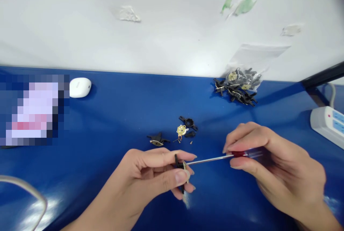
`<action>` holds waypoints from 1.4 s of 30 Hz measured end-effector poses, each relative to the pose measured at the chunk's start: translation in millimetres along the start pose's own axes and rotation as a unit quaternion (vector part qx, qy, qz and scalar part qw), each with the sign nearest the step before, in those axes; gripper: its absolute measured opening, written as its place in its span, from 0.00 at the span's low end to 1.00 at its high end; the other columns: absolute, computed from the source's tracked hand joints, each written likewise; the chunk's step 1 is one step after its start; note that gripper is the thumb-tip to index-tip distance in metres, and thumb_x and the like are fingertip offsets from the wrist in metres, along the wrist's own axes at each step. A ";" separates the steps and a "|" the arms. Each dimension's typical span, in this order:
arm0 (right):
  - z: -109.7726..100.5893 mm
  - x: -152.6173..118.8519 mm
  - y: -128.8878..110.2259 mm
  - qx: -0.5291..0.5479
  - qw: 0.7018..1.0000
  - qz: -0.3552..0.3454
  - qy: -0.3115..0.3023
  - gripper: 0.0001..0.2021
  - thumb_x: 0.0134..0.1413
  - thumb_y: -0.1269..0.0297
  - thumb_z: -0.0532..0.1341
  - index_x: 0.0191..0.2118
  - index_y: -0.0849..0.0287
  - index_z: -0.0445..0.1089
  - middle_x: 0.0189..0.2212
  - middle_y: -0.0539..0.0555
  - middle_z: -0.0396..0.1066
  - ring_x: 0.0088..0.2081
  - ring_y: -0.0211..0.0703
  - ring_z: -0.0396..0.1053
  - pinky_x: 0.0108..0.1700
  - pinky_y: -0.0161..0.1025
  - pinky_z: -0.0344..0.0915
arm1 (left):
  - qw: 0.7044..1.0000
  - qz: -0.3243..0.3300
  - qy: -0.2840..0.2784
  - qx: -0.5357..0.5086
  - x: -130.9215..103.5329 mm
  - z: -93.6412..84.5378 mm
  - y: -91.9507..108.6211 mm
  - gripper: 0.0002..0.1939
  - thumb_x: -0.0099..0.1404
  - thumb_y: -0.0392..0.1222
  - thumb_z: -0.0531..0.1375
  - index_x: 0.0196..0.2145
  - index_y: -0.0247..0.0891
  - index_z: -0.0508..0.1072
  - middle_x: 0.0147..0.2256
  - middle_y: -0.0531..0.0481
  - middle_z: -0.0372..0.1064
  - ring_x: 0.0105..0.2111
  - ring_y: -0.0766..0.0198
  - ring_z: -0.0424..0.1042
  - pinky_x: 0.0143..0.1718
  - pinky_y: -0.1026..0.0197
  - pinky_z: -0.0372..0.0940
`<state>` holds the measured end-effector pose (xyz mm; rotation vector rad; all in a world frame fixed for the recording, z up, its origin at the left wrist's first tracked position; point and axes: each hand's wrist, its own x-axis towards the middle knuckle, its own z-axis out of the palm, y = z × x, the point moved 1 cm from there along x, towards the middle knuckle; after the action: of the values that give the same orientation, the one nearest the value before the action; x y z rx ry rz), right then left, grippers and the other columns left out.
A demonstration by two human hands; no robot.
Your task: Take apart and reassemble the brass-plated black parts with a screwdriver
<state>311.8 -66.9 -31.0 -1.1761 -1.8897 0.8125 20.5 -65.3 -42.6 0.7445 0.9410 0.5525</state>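
Silver-shafted screwdriver, black bracket, blue tabletop, white wall

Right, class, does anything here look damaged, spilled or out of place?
Yes: the ragged green patches and whitish patches on the white wall look like torn remnants on an otherwise plain surface. Nothing stands out around the screwdriver.

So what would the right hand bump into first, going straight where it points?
Probably the small black part held in the left hand; the screwdriver seems to touch it with its tip, though depth is unclear.
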 end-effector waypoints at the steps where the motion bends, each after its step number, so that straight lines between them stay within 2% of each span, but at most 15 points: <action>1: 0.2 -0.3 -0.3 -0.002 1.000 0.004 -0.001 0.06 0.74 0.63 0.73 0.48 0.46 0.76 0.39 0.48 0.80 0.40 0.44 0.80 0.36 0.40 0.74 | 1.000 0.001 0.003 0.001 0.3 -0.1 0.1 0.10 0.71 0.52 0.79 0.48 0.53 0.95 0.41 0.46 0.88 0.39 0.54 0.88 0.40 0.60 0.83; 5: 0.5 0.0 -3.6 -0.012 1.000 0.026 0.001 0.05 0.75 0.60 0.73 0.47 0.44 0.76 0.36 0.47 0.79 0.37 0.43 0.80 0.34 0.40 0.72 | 1.000 0.000 0.020 0.005 3.1 0.5 -2.2 0.09 0.70 0.51 0.80 0.47 0.53 0.95 0.40 0.47 0.87 0.38 0.56 0.88 0.39 0.61 0.83; 8: 1.6 1.2 -4.7 -0.024 0.999 0.040 0.002 0.05 0.76 0.59 0.71 0.45 0.46 0.76 0.35 0.46 0.79 0.34 0.40 0.78 0.32 0.39 0.70 | 0.999 0.027 0.043 0.016 4.1 3.4 -3.0 0.10 0.66 0.50 0.82 0.45 0.53 0.96 0.41 0.47 0.86 0.39 0.54 0.88 0.40 0.60 0.83; 12: 2.8 2.2 -3.7 -0.001 1.000 0.025 0.015 0.07 0.78 0.60 0.69 0.42 0.49 0.75 0.32 0.46 0.76 0.33 0.39 0.76 0.34 0.38 0.69 | 0.998 0.026 0.046 0.021 -0.8 9.9 2.0 0.09 0.63 0.53 0.83 0.41 0.54 0.96 0.42 0.47 0.86 0.38 0.53 0.87 0.41 0.58 0.83; 16: 1.4 2.9 -4.9 -0.021 0.999 0.031 -0.013 0.02 0.78 0.59 0.69 0.47 0.47 0.76 0.35 0.47 0.77 0.32 0.38 0.76 0.33 0.36 0.70 | 0.994 0.024 0.088 0.058 -5.4 11.5 11.6 0.07 0.66 0.47 0.80 0.43 0.55 0.96 0.43 0.49 0.86 0.39 0.57 0.86 0.44 0.60 0.82; 18: 0.1 3.7 -6.4 -0.025 0.999 0.038 -0.028 0.05 0.76 0.57 0.71 0.50 0.45 0.77 0.37 0.48 0.78 0.33 0.38 0.76 0.33 0.35 0.72 | 0.992 0.038 0.100 0.068 -5.0 10.0 13.6 0.07 0.67 0.47 0.80 0.44 0.54 0.95 0.43 0.49 0.86 0.38 0.59 0.84 0.44 0.61 0.81; 22: -1.6 5.7 -7.2 -0.024 0.999 0.037 -0.006 0.04 0.75 0.58 0.72 0.48 0.45 0.78 0.37 0.47 0.78 0.37 0.38 0.78 0.36 0.31 0.75 | 0.994 0.039 0.083 0.056 -1.9 6.8 8.7 0.06 0.66 0.48 0.80 0.41 0.49 0.95 0.43 0.47 0.86 0.38 0.58 0.85 0.42 0.60 0.83; 25: -1.4 6.2 -5.8 -0.005 0.999 0.039 -0.003 0.04 0.74 0.58 0.73 0.46 0.46 0.79 0.34 0.46 0.77 0.33 0.35 0.77 0.34 0.30 0.73 | 0.996 0.032 0.069 0.051 0.0 5.4 1.9 0.05 0.66 0.48 0.80 0.38 0.47 0.95 0.44 0.45 0.87 0.39 0.55 0.86 0.41 0.59 0.83; 29: -0.6 5.3 -5.0 0.018 0.998 0.067 -0.004 0.04 0.74 0.57 0.74 0.45 0.47 0.80 0.33 0.45 0.78 0.26 0.31 0.74 0.30 0.29 0.71 | 0.994 0.062 0.060 0.067 1.7 2.7 -3.5 0.10 0.67 0.53 0.80 0.44 0.51 0.96 0.46 0.44 0.87 0.39 0.54 0.86 0.41 0.58 0.83; 31: 0.0 5.0 -5.4 0.028 0.996 0.082 -0.005 0.04 0.74 0.58 0.74 0.45 0.47 0.80 0.33 0.44 0.77 0.24 0.30 0.74 0.28 0.28 0.71 | 0.992 0.058 0.063 0.087 2.2 0.8 -4.2 0.10 0.68 0.54 0.80 0.45 0.53 0.96 0.46 0.44 0.88 0.41 0.53 0.86 0.43 0.57 0.83; 35: 0.9 5.4 -6.8 0.036 0.995 0.091 -0.001 0.05 0.74 0.58 0.74 0.44 0.47 0.80 0.33 0.44 0.77 0.24 0.30 0.73 0.28 0.28 0.70 | 0.988 0.072 0.049 0.126 3.0 -1.6 -2.9 0.06 0.70 0.52 0.78 0.45 0.59 0.95 0.46 0.48 0.88 0.44 0.54 0.86 0.46 0.59 0.81; 42: 1.3 6.6 -11.8 0.011 0.996 0.082 0.018 0.06 0.73 0.56 0.74 0.43 0.47 0.80 0.32 0.46 0.77 0.24 0.33 0.73 0.27 0.32 0.69 | 0.982 0.088 0.052 0.156 2.2 1.3 3.7 0.06 0.71 0.54 0.78 0.44 0.59 0.95 0.44 0.47 0.88 0.43 0.53 0.86 0.47 0.58 0.80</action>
<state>303.6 -65.4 -20.3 -1.3369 -1.7682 0.8931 22.3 -61.8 -40.4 1.0973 1.0797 0.6094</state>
